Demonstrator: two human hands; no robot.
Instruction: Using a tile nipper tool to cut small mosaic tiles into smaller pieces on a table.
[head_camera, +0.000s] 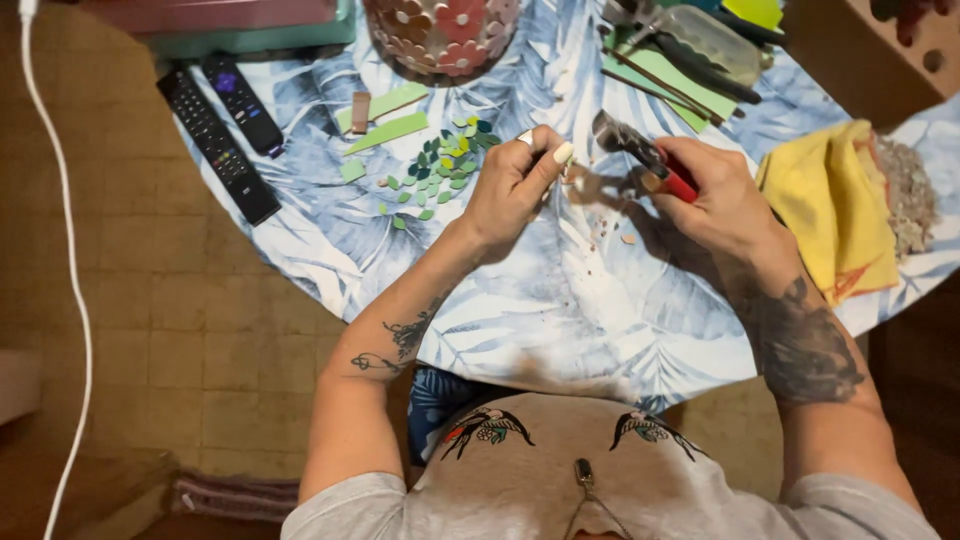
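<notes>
The left hand (512, 185) is closed in a pinch, thumb and fingertips together on a small tile piece (575, 180) held just above the table (560, 300), which is covered by a blue-and-white leaf-print cloth. The piece is largely hidden by the fingers, so its exact shape and colour cannot be told. The right hand (722, 200) is clamped around the red handles of a pair of nippers (640, 155). The tool's long axis runs from the right hand up and to the left, placing its metal head just above and to the right of the pinched piece. The piece therefore lies directly between the two hands, touching the left and near the nipper head; whether the head touches the piece cannot be told. Small fragments (615, 235) lie on the cloth beneath the hands. Left of the left hand sits a cluster of green tile chips (440, 170), with longer green strips (385, 125) beyond it. Two remote controls (220, 130) lie at the table's left edge. A yellow cloth (830, 205) lies right of the right hand, and a bowl faced with flower-shaped pieces (440, 35) stands at the far side.
</notes>
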